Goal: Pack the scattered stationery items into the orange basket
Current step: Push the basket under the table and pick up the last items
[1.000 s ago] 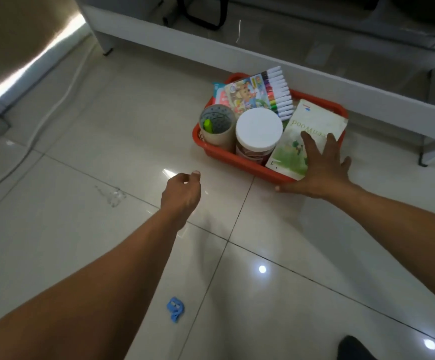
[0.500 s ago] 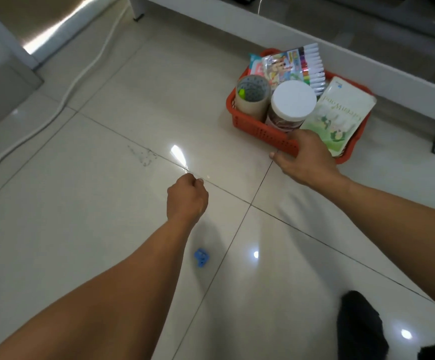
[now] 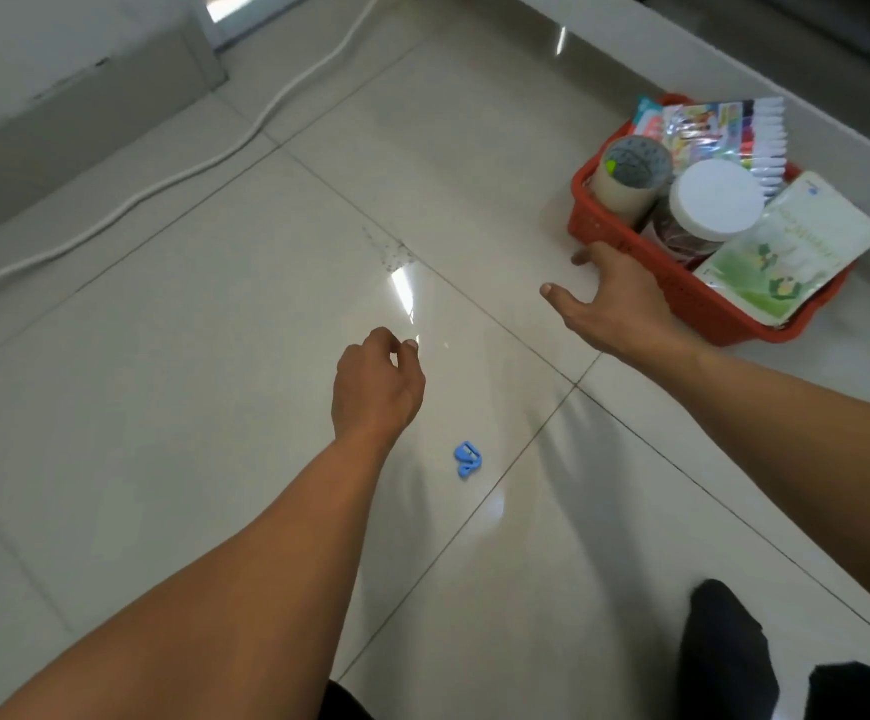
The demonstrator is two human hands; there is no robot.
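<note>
Orange plastic marks the basket [image 3: 625,236], which sits on the pale tiled floor [image 3: 214,356] at the right of the view, close beside a low white ledge [image 3: 734,80]. It is already packed. A roll of tape [image 3: 630,174] stands at its near left corner, and a jar with a white lid [image 3: 716,200] stands just beside the roll. A pack of coloured markers [image 3: 729,132] lies across the back. A green and white booklet [image 3: 786,252] leans over the right rim, with one edge hanging outside the wall.

The right hand [image 3: 614,298] is spread wide against the near wall of the basket. Its fingers reach along the lower edge and the thumb points away to the left. The hand touches the plastic, but whether it truly grips the wall cannot be told.

The left hand [image 3: 375,387] hangs above the bare floor, well apart from the basket. Its fingers are curled loosely inward with the thumb tip near the forefinger, and it holds nothing that can be seen.

A small blue sharpener [image 3: 467,458] lies alone on the tiles, just below and to the right of the left hand and not touching it. A white cable [image 3: 214,158] runs across the floor at the upper left. Dark clothing [image 3: 718,646] shows at the bottom right corner.
</note>
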